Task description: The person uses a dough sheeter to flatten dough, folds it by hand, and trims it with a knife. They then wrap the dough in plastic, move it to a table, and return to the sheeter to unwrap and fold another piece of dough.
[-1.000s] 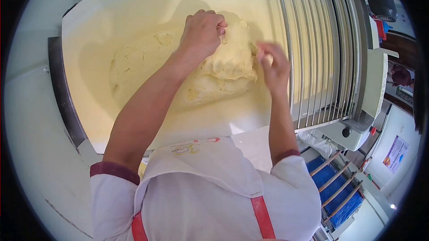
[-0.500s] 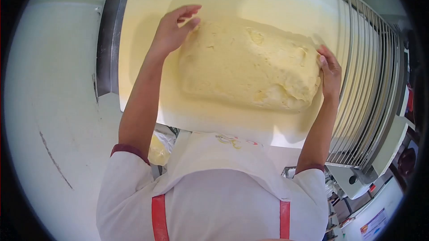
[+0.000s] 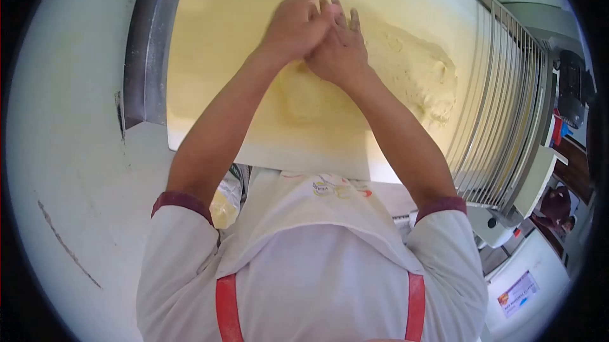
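Observation:
A large slab of pale yellow dough lies on the cream conveyor belt of a dough sheeter. My left hand rests flat on the dough's middle, fingers spread and slightly blurred. Beside it, my right hand presses palm down on the dough, fingers apart and partly overlapping the left hand. Neither hand grips anything. The part of the dough under both hands is hidden.
A metal guard grille covers the sheeter's rollers on the right. A steel frame edge borders the belt on the left, next to a white wall. A blue-and-white label shows at lower right.
Both hands left the dough's outer edges and came together on its middle, pressing down. Earlier, the left hand kneaded a thick lump; the dough now lies flatter and wider.

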Tool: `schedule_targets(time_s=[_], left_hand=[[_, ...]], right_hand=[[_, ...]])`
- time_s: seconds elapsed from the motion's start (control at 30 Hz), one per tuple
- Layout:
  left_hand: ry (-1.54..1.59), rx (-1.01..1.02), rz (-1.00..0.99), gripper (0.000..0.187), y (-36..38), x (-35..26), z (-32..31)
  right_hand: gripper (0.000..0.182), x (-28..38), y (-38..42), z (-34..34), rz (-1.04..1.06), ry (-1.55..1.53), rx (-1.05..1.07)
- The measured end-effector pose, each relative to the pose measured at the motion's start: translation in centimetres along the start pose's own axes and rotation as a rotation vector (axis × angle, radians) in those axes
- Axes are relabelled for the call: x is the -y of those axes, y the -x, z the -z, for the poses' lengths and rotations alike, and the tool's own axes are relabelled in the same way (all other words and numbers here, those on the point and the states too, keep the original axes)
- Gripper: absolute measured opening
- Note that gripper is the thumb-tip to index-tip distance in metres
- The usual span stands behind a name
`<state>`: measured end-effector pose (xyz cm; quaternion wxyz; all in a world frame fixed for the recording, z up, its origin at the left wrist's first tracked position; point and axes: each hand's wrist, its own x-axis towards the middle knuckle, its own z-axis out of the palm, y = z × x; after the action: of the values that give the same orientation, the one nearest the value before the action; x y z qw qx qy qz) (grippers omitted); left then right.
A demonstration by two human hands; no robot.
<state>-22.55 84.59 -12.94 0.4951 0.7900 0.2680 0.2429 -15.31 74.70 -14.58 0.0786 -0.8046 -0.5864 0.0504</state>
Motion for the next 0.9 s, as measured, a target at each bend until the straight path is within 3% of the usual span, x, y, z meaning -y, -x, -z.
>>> schedule_targets(time_s=[0.1, 0.2, 0.3, 0.5, 0.67, 0.77, 0.9], left_hand=[[-0.458, 0.145, -0.192, 0.039, 1.5, 1.5, -2.6], [-0.335, 0.107, -0.138, 0.042, 1.3, 3.1, -2.8], [-0.499, 0.095, -0.096, 0.041, -0.7, 3.9, -2.1], [-0.366, 0.156, -0.099, 0.051, -1.1, 5.7, -2.0], [-0.44, 0.343, -0.163, 0.059, 7.0, 1.0, -0.2], [-0.524, 0.341, -0.204, 0.064, 4.3, 2.1, -0.8], [-0.552, 0.363, -0.226, 0.067, 4.6, 2.1, -0.7]], right_hand=[[0.072, 0.0, 0.1, 0.2, 0.136, 0.028, 0.011], [0.075, 0.0, -1.3, -1.9, 0.14, 0.007, -0.015], [0.08, 0.1, -3.0, -2.1, 0.134, 0.171, 0.125], [0.08, 1.2, -2.9, -1.4, 0.061, 0.192, 0.147], [0.086, 2.8, 3.3, -2.2, 0.023, 0.011, 0.099], [0.088, 1.8, 0.3, -3.2, -0.04, 0.028, 0.131], [0.089, 4.5, 3.0, -2.2, -0.108, 0.064, 0.166]])
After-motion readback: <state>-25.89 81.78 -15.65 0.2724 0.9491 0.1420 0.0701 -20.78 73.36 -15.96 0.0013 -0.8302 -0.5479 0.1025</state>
